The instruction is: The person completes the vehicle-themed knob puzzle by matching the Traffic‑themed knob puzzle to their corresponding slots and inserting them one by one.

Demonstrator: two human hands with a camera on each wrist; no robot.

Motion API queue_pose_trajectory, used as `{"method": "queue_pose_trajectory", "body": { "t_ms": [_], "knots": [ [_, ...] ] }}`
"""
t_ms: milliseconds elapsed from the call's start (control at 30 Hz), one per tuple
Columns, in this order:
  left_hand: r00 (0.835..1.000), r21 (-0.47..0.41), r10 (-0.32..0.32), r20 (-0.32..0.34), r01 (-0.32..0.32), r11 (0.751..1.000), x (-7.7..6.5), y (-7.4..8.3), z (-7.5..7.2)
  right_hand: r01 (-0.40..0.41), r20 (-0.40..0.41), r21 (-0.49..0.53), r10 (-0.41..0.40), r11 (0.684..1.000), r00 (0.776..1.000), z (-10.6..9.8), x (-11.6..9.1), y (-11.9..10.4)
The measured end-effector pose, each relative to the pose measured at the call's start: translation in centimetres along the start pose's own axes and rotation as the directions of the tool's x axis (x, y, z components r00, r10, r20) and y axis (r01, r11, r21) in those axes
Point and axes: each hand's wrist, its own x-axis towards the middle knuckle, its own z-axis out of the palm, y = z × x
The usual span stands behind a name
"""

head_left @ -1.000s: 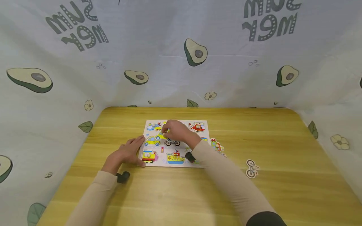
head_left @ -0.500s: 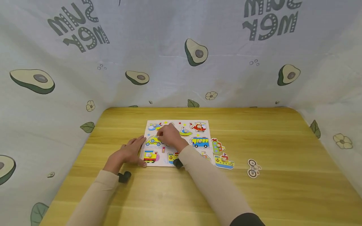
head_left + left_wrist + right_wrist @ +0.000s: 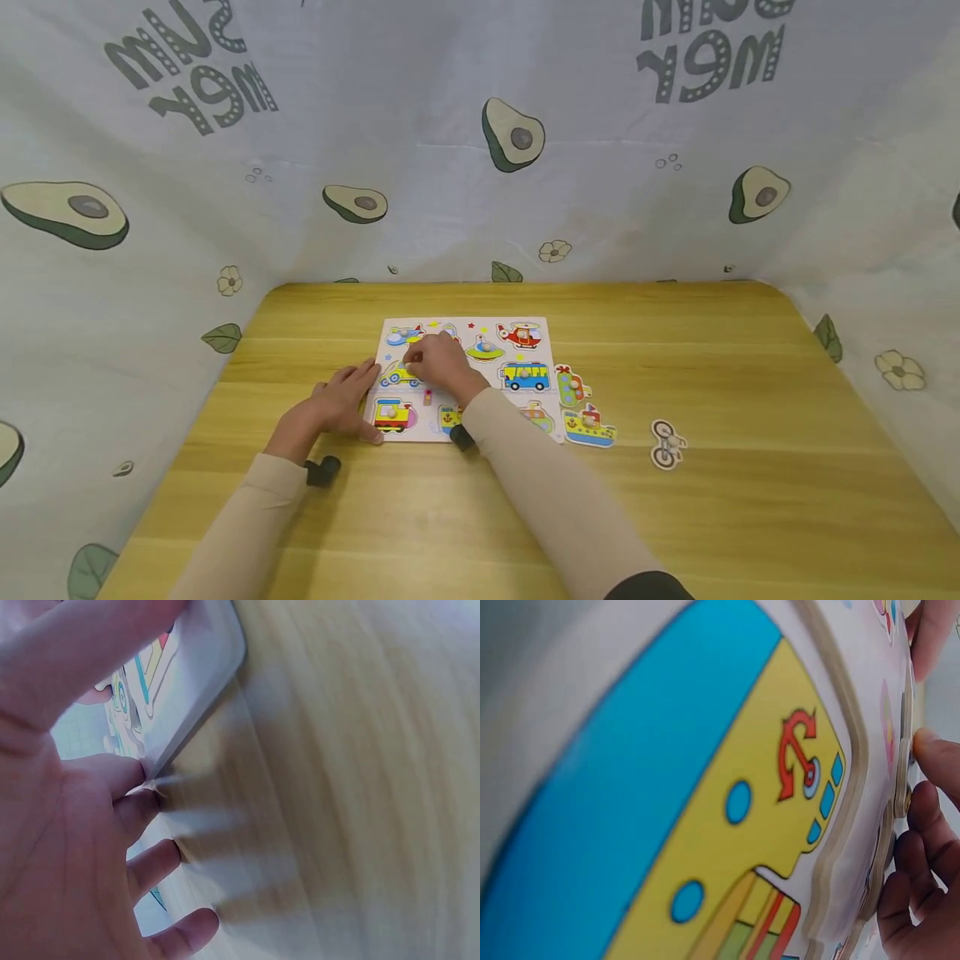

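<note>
In the head view, a white puzzle board (image 3: 411,394) with vehicle pictures lies on the table. My left hand (image 3: 339,403) rests at its left edge, fingers spread and thumb near the front corner; the left wrist view shows those fingers (image 3: 154,870) against the edge. My right hand (image 3: 441,364) pinches a yellow car puzzle piece (image 3: 395,377) over the printed car at the board's left middle. Whether the piece lies flat in its recess is hidden by the fingers. Close to the right wrist camera is the printed ship recess (image 3: 750,795).
Right of the board lie a green-and-red puzzle piece (image 3: 572,387) and a ship piece (image 3: 590,427). Farther right is a bicycle piece (image 3: 667,444). On the board sit bus (image 3: 525,376), helicopter (image 3: 521,335), flying saucer (image 3: 484,349) and train (image 3: 393,414) pieces. A printed curtain (image 3: 450,242) hangs behind.
My right hand has moved left and slightly nearer with the car piece, from above the printed bicycle to the printed car. The left hand stays at the board's edge.
</note>
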Motion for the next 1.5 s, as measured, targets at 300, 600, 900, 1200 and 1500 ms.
{"method": "queue_pose_trajectory", "body": {
  "t_ms": [300, 600, 900, 1200, 1500],
  "knots": [
    [1.000, -0.004, 0.018, -0.017, -0.018, 1.000, 0.0, -0.1, 0.1, -0.088, 0.047, 0.007, 0.088, 0.996, 0.995, 0.0, 0.1, -0.9],
    [1.000, -0.012, 0.003, -0.014, -0.003, 1.000, -0.2, -0.2, 0.2, -0.119, 0.077, 0.035, 0.116, 0.992, 0.990, 0.3, 0.3, -1.3],
    [1.000, -0.023, 0.006, -0.010, -0.006, 1.000, -0.4, -0.4, 0.3, -0.103, 0.117, 0.024, 0.100, 0.994, 0.988, -0.2, 0.2, -1.3],
    [1.000, -0.019, 0.018, -0.019, -0.018, 1.000, -0.3, -0.3, 0.0, -0.092, 0.142, 0.078, 0.081, 0.993, 0.987, -0.6, 0.3, -1.1],
    [1.000, -0.019, 0.016, -0.015, -0.016, 1.000, -0.2, 0.1, -0.2, -0.063, 0.158, 0.030, 0.058, 0.998, 0.986, -0.4, 0.5, -1.0]
  ]
}}
